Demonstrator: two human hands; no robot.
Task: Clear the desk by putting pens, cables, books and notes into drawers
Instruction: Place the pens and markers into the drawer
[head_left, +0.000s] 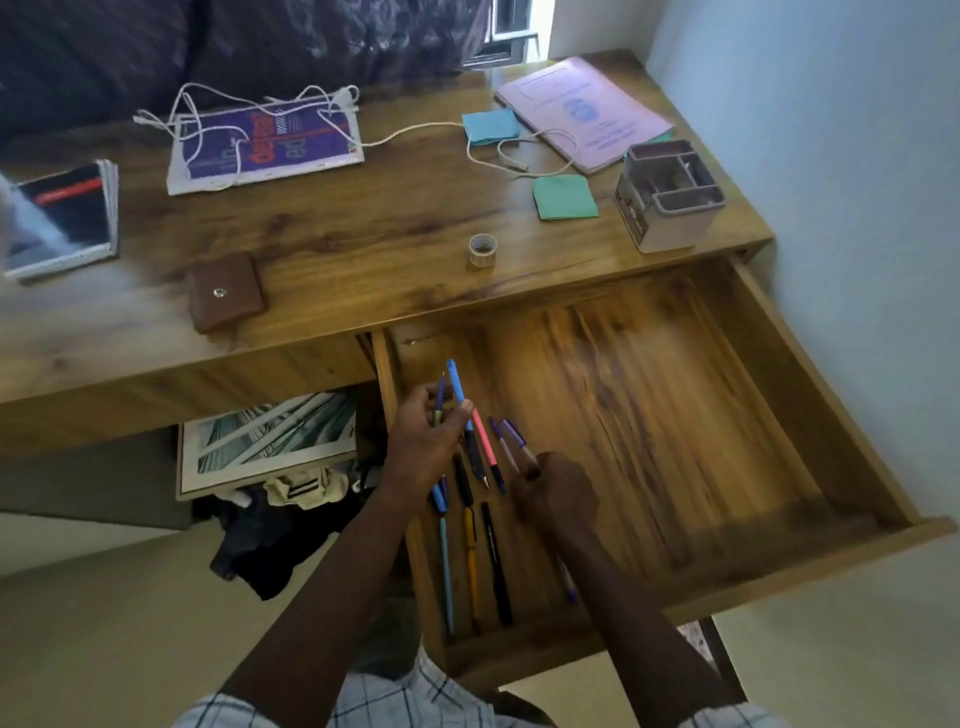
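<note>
Pens step, lower centre: left hand (423, 441) pinches a blue pen (457, 382) and a darker one over the open drawer (675, 415); right hand (556, 493) pinches two purple pens (511, 441); next, lay them beside the laid pens (496, 566); white cable (415, 131) waits on the bench (363, 234).

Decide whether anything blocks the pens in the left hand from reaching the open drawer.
Nothing visible does. The left hand holds the blue pens directly over the open drawer; only other pens already lie on its floor below.
</note>
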